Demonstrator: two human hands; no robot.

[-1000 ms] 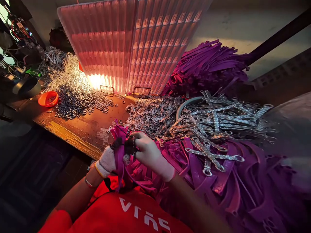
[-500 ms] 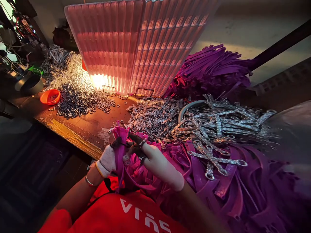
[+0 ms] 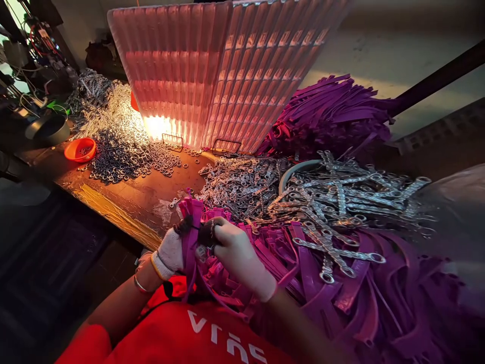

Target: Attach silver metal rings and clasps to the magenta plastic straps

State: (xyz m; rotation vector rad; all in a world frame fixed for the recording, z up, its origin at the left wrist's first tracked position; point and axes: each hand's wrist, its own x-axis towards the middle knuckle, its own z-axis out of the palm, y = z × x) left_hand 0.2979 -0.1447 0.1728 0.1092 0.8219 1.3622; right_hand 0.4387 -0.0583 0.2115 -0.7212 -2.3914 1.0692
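Note:
My left hand (image 3: 171, 250), in a white glove with dark fingertips, is closed round a small bunch of purple straps (image 3: 191, 230) held upright near the table's front edge. Just right of the bunch, my right hand (image 3: 229, 247), gloved the same way, has its dark fingers curled in against the straps. What those fingers pinch is hidden; a small shiny bit shows below them. Under and beside both hands spreads a heap of loose purple straps (image 3: 359, 293). Several chain-like metal links (image 3: 337, 250) with ring ends lie on top of that heap.
A basin (image 3: 293, 169) overflows with metal links, beside a pile of smaller links (image 3: 242, 179). Metal rings (image 3: 121, 156) lie heaped at left, near an orange bowl (image 3: 80, 150). Clear ribbed trays (image 3: 170, 76) stand upright behind, with more purple straps (image 3: 333, 111) right of them.
My right hand's fingers, more spread before, have curled in, and the hand has shifted slightly left and down. My left hand keeps its hold on the bunch of straps.

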